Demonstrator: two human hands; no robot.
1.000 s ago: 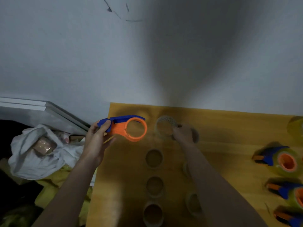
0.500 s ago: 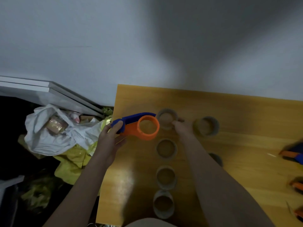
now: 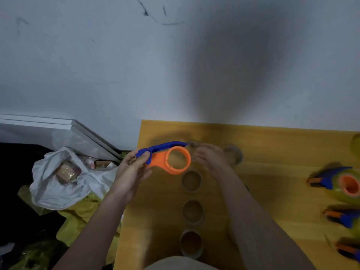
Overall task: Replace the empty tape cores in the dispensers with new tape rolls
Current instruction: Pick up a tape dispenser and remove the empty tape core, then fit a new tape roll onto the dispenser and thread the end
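Wooden table (image 3: 272, 152): left hand (image 3: 129, 172) grips ring-shaped plastic dispenser (image 3: 171, 157) (right hand (image 3: 211, 158) blurred, unclear).

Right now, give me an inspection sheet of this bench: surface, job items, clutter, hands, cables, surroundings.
Surface: yellow wooden table, against a grey wall.
Job's things: orange and blue tape dispenser, its ring bare, held above the table's left end; empty cardboard cores in a row below it; loaded dispensers at the right edge.
Clutter: white plastic bag with a wrapped packet and yellow plastic on the floor, left of the table.
Hands: left hand grips the dispenser handle; right hand is beside the ring, blurred, grasp unclear.
Cables: nothing seen.
Surroundings: scuffed wall; white boards leaning at left.
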